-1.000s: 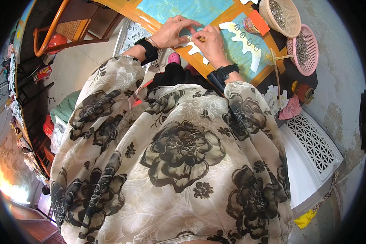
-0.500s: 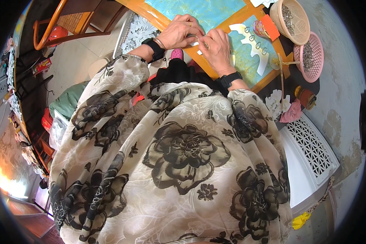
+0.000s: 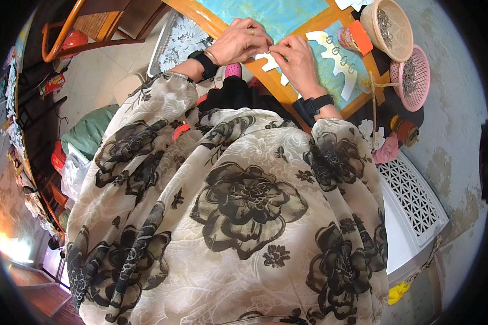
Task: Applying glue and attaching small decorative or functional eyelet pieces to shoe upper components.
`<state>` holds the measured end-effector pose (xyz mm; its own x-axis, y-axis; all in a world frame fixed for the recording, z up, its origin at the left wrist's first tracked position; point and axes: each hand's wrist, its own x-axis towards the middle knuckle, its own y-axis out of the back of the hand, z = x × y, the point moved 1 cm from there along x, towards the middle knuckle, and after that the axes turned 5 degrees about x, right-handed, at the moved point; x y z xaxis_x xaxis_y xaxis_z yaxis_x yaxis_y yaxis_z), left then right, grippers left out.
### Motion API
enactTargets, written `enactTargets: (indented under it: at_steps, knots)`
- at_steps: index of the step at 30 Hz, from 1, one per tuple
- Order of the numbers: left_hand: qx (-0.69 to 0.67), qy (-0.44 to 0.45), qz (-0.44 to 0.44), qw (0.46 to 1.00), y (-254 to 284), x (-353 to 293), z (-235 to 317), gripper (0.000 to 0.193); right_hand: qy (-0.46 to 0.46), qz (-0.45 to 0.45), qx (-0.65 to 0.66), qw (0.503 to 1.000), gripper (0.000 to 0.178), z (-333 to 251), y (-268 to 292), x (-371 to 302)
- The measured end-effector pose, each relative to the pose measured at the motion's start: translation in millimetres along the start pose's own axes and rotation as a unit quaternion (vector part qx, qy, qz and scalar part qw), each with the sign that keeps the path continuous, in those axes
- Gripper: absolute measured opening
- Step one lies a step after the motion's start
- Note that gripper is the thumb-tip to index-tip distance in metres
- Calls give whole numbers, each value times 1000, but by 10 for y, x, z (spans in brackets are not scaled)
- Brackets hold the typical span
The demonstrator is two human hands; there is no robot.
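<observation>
At the table's near edge my left hand (image 3: 241, 43) and my right hand (image 3: 299, 60) meet, their fingers closed in a pinch. Between and below them shows a white notched cut-out piece (image 3: 268, 63), partly covered by the fingers. Something small sits at the right fingertips, too tiny to make out. Right of my right hand lies a curved white cut-out piece (image 3: 348, 78) with scalloped edges. Several oval metal rings (image 3: 336, 51) rest along it on the blue-green table top (image 3: 331, 97).
Beyond the table's right side stand a beige basket (image 3: 367, 24) and a pink basket (image 3: 425, 81), both with small metal parts. A patterned can (image 3: 346, 39) and orange card (image 3: 360, 38) are nearer. White cut-outs fill a tray (image 3: 173, 51) at left, near a wooden chair (image 3: 65, 40).
My right hand has turned and shifted slightly right, its wrist moving outward. More of the white notched piece shows below the fingers. My left hand has hardly moved.
</observation>
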<state>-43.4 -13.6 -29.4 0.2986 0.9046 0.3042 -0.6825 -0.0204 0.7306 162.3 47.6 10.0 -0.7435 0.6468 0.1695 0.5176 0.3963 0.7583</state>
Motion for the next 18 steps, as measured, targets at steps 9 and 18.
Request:
enactTargets:
  at_steps: [9, 18]
  knots:
    - [-4, 29, -3, 1000, -50, -16, -43, 10, 2, -75, 2, 997, 9, 83, -25, 158]
    - [7, 27, -9, 1000, -37, -3, -49, 10, -6, -23, -13, 1000, 7, -84, -108, 96]
